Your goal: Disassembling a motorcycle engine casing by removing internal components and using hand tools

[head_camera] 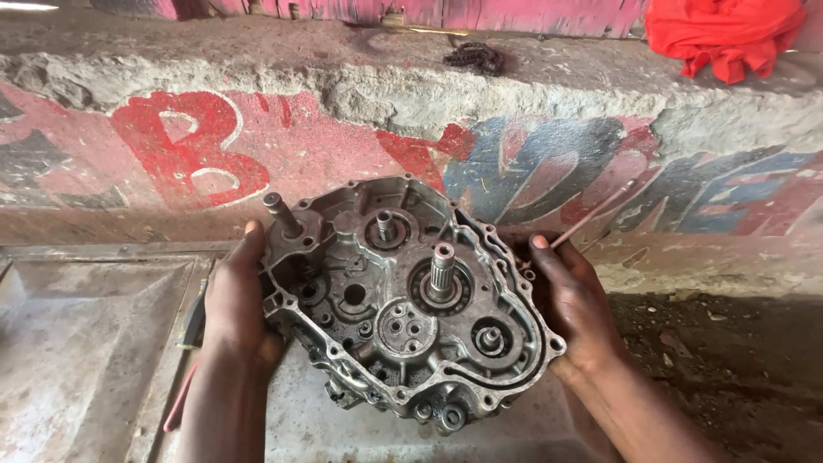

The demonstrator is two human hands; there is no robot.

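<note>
Grey cast-aluminium engine case (403, 300), oily, sits frame centre, open face up toward the camera.

Head view:
- Left hand (236, 300) clamps the case edge at 9 o'clock, thumb up along the rim. Right hand (573, 304) does the same at 3 o'clock. Both wrap the casting; neither pinches it. Looks like a two-sided hold to keep the heavy part level and tilted for viewing.
- Splined shaft (442, 273) stands near centre, with a plain shaft (281, 214) at 11 o'clock of the case and two shorter stubs at 12 and 5.
- Case hangs over a dusty metal sheet (77, 343), just in front of a painted concrete ledge (360, 129).
- On the ledge: chain (473, 58) at 12 o'clock, red cloth (724, 34) at 1 o'clock.
- Thin rod (591, 214) leans on the ledge just past the right fingers.

Hard to tell:
- Fingers of both hands are behind the casting, so contact underneath is unseen.
- Can't tell whether the case's lower edge rests on the sheet.
- Dark tool (194, 319) behind the left hand is mostly hidden; kind unclear.
- Both forearms cut off at the bottom edge.
</note>
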